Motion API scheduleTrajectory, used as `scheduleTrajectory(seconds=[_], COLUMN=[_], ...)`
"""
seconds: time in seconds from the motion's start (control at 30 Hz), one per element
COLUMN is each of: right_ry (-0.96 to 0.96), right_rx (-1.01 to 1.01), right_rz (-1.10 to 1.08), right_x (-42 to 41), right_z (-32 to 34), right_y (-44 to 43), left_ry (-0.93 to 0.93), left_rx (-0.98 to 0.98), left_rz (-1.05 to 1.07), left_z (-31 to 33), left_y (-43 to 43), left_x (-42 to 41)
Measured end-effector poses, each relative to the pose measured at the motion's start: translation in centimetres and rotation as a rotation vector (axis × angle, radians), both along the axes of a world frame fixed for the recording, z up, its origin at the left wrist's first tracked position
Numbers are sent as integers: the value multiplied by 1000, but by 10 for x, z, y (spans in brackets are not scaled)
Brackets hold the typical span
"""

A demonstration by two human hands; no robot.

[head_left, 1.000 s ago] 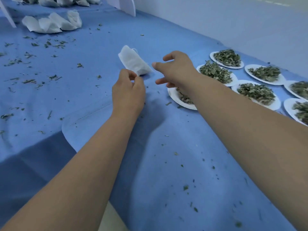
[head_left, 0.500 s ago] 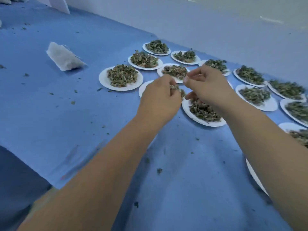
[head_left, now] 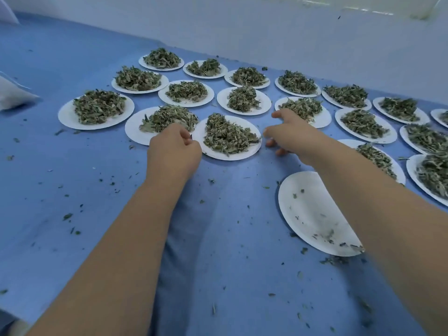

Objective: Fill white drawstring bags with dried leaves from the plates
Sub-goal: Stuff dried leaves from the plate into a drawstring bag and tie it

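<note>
My right hand spread empty, left hand curled (grip indeterminate), flanking a leaf-heaped white paper plate; one emptied plate lower right, many unemptied.

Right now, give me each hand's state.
Left hand: curled by the plate rim; grip cannot be told.
Right hand: open, holding nothing.

Eighteen white plates heaped with dried leaves, the rightmost cut by the frame edge, one near-bare plate holding only crumbs, one white bag at left edge, one left hand, one right hand, loose leaf bits beyond counting.
</note>
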State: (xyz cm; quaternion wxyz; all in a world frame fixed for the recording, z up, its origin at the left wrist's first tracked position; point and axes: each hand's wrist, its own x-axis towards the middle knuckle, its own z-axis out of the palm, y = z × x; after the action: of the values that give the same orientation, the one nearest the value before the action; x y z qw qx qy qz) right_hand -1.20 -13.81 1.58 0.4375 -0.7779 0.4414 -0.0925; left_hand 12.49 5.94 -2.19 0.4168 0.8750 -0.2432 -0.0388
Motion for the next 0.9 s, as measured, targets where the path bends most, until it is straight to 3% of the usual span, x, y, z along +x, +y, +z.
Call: scheduleTrajectory(seconds=[0.2,0.43,0.7,0.8,0.9], right_ry=[-5,-93,-96,-98,-88], right_rx=[-10,-6,-166,-226,-212], right_rz=[32,5,-76,-121,-173], right_x=[6,-16,-94,-135,-175], right_z=[-6,5,24,27,24], right_y=[-7,-4,10,24,39], left_ry=[158,55,437,575,660], left_rx=[-119,-183,-573,-562,-427], left_rz=[-66,-59,-114,-207,-346], left_z=[-2,-4,13,23,34], left_y=[6,7,-6,-9,-12], left_x=[-5,-8,-43,-63,-79])
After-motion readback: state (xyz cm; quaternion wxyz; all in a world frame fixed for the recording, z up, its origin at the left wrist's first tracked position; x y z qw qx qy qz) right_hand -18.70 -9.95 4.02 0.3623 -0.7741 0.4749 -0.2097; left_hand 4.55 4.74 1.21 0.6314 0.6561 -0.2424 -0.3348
